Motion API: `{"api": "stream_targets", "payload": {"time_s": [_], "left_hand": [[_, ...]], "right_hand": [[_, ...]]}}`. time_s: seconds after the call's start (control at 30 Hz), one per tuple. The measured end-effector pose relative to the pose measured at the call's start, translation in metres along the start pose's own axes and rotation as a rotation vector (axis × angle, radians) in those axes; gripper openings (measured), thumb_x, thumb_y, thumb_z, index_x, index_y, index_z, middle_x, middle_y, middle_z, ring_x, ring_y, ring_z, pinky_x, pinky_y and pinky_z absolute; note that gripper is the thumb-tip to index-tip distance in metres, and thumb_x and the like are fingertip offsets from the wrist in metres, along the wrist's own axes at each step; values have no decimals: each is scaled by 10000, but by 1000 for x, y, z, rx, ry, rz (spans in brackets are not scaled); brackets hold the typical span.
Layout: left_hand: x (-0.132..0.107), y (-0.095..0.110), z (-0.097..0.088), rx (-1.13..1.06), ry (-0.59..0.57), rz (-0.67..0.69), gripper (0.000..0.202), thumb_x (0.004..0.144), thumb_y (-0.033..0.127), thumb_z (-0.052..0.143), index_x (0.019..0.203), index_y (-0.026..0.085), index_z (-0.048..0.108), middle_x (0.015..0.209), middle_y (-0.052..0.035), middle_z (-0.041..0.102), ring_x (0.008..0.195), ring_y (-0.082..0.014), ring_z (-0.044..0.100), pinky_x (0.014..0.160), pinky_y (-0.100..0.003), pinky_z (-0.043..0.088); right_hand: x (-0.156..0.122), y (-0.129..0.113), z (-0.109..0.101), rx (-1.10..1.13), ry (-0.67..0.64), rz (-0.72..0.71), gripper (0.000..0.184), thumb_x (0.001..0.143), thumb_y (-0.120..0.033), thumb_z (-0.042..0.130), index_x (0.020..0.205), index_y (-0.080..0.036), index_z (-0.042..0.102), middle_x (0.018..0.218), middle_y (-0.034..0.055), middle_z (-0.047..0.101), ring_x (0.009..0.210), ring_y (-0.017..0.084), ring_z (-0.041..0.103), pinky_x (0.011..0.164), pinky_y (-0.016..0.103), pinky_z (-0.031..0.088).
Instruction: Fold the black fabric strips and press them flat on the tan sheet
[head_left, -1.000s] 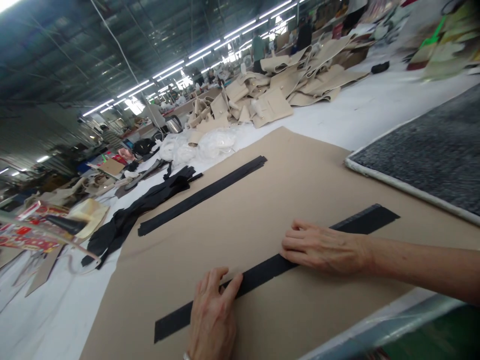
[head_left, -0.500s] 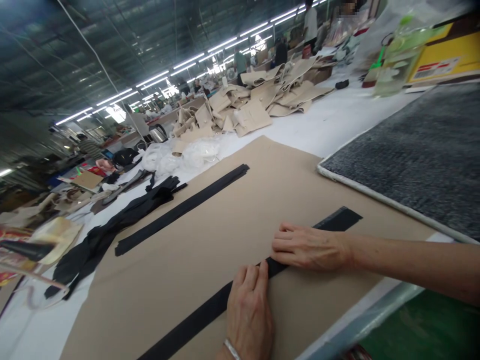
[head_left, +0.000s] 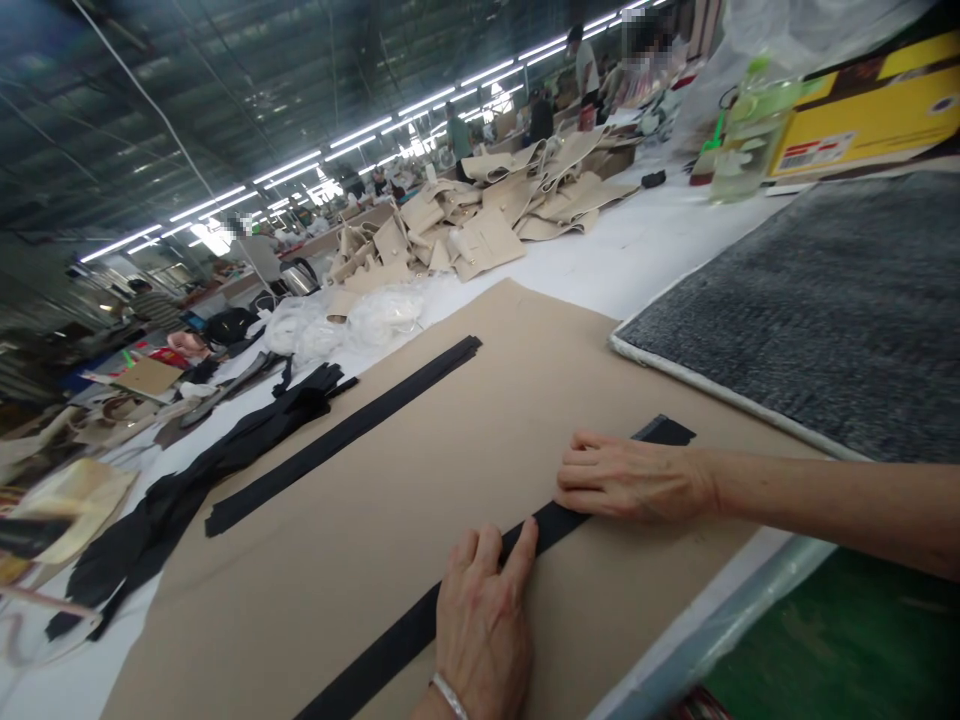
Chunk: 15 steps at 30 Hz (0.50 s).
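Observation:
A long black fabric strip (head_left: 390, 645) lies diagonally across a large beige sheet (head_left: 315, 570) on the table. My left hand (head_left: 486, 620), with a silver bangle at the wrist, rests on this strip; its thumb is spread from the fingers and its tip touches the black material. Farther up the same strip, my right hand (head_left: 630, 478) has its fingers curled down onto it, their tips partly hidden. Beyond that hand the strip's end (head_left: 667, 431) shows a greyish edge. A second stack of black strips (head_left: 345, 432) lies parallel on the sheet.
Loose black fabric (head_left: 187, 490) lies along the left. Beige cut pieces (head_left: 480, 215) are heaped at the back, near clear plastic bags (head_left: 382, 310). A dark grey padded board (head_left: 795, 320) overlaps the sheet at right. Behind it stand a bottle (head_left: 750, 130) and a yellow box (head_left: 870, 120).
My left thumb has spread away from the fingers. My right hand has moved slightly along the strip toward its far end. The whole view has shifted a little.

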<state>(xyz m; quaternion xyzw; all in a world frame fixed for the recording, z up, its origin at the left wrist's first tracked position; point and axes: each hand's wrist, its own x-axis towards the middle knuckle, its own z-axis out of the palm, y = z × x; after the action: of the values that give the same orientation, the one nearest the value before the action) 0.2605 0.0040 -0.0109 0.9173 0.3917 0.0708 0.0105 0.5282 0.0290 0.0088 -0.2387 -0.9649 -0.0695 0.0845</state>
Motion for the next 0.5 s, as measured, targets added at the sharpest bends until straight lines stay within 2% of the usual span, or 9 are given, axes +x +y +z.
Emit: {"api": "stream_targets", "payload": {"time_s": [0.13, 0.3, 0.43, 0.5], "left_hand": [[4, 1, -3, -45, 7, -14, 636, 788, -37, 405, 1329, 270, 536, 938, -79, 540, 841, -233, 516, 769, -396, 474], [21, 14, -6, -295, 56, 23, 506, 812, -45, 353, 1206, 164, 593, 1071, -102, 562, 968, -221, 528, 880, -375, 480], [45, 34, -2, -356, 3, 75, 476, 836, -20, 366, 1260, 120, 531, 1092, -109, 579, 1016, -224, 516, 929, -364, 471], [54, 41, 0, -302, -32, 67, 451, 812, -27, 381, 1201, 112, 563, 1058, -111, 583, 986, -240, 514, 902, -381, 480]], "right_hand": [[-12, 3, -4, -19, -35, 18, 184, 954, -93, 395, 941, -151, 569, 875, 44, 542, 804, 179, 469, 800, 349, 320], [-20, 3, -7, -30, -38, 35, 188, 956, -96, 389, 937, -158, 566, 877, 43, 541, 802, 179, 462, 804, 351, 313], [-20, 2, -5, -50, -23, 35, 182, 956, -98, 393, 895, -160, 553, 868, 41, 538, 798, 175, 456, 809, 350, 314], [-21, 2, -6, -56, -24, 40, 189, 966, -102, 385, 895, -157, 551, 868, 39, 538, 797, 172, 453, 806, 346, 315]]}}
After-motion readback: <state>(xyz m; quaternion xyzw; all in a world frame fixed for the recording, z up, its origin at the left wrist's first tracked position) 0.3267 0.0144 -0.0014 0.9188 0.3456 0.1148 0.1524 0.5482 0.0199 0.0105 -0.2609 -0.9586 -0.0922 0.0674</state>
